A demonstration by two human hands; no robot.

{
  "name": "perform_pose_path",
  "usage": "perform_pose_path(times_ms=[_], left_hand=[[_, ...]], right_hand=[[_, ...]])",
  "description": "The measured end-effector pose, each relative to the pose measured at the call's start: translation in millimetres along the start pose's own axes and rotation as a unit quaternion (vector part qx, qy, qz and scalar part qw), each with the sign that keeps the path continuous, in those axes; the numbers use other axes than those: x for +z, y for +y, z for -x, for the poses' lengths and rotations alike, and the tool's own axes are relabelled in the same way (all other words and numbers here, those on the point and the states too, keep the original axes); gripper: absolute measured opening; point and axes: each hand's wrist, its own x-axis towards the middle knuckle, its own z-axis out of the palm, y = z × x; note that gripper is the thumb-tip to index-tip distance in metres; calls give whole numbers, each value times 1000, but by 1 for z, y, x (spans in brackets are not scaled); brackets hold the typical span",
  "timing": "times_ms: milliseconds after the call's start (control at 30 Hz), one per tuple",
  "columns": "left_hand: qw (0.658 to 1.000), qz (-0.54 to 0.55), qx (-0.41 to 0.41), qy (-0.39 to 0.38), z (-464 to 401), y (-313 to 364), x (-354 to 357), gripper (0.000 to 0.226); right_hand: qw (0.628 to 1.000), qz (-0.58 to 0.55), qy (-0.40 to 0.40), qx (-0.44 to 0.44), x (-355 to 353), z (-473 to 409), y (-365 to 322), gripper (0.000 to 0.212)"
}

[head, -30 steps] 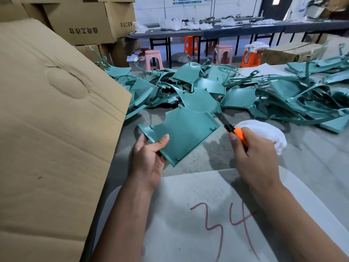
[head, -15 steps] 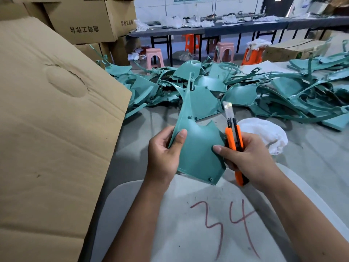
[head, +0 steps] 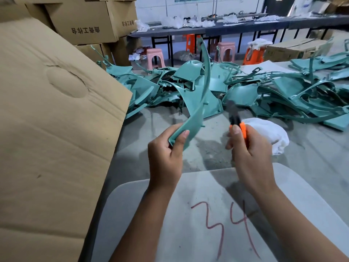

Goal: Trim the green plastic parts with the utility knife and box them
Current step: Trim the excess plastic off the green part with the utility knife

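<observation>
Workshop setting: grey desk [head: 311,167], scuffed and dusty, with a pale rounded board [head: 188,195] at its near edge marked "34" in red. Item one: green plastic part [head: 196,110], long and curved, held edge-on and raised above the desk; its lower end is pinched in the left hand [head: 166,154], thumb on the near face and fingers curled behind, while its thin upper arm arcs up toward the far stools. Item two: utility knife [head: 238,125], orange body with a dark front section, gripped in the right hand [head: 247,154], fingers wrapped round the handle and thumb laid along its top; the tip points up and away and is blurred, so the blade cannot be made out. Knife and part are near each other but apart. Item three: heap of green plastic parts [head: 273,95], panels and curved strips tangled together, spread across the far half of the desk from left to right. Item four: white cloth [head: 270,133], bunched, lying on the desk just beyond the right hand. Item five: large cardboard flap [head: 47,129], tilted, filling the left side. Item six: stacked cardboard boxes [head: 90,21] with printed characters, upper left. Background: long dark tables [head: 236,27] carrying white bags, pink stools [head: 154,57] and orange stools [head: 254,55] beneath and beside them.
</observation>
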Motion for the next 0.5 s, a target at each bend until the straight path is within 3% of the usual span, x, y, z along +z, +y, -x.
perform_pose_path(times_ms=[133, 200, 267, 500], left_hand=[[994, -106, 8, -19, 2, -3, -1, 22], [983, -181, 13, -34, 2, -6, 3, 17], [973, -229, 28, -29, 3, -7, 6, 27], [979, -192, 45, -57, 1, -6, 5, 51]], right_hand=[[985, 67, -78, -141, 9, 12, -13, 43], [975, 100, -123, -158, 17, 16, -18, 40], [969, 123, -142, -161, 21, 16, -19, 39], [970, 129, -132, -158, 20, 16, -17, 38]])
